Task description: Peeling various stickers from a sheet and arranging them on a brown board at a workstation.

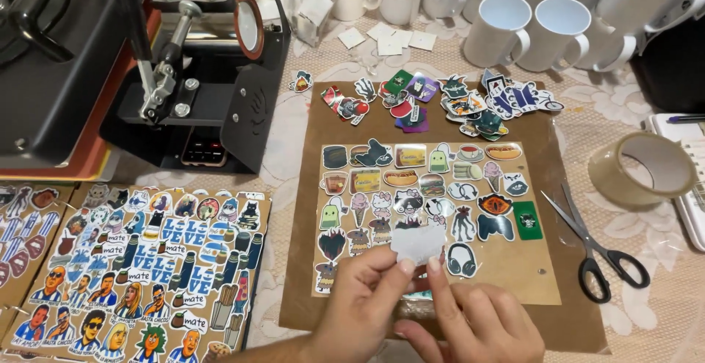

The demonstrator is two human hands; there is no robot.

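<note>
Sticker [417, 244], white back up, is pinched by left hand [365, 300] and right hand [470, 319] fingertips over the brown board [565, 260]; five rows look filled, loose stickers [440, 102] remain above.

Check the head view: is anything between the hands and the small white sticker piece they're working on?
Nothing visible. The left hand and right hand both already pinch the white sticker piece at their fingertips, just above the rows of stickers on the brown board. The scissors lie well off to the right.
</note>
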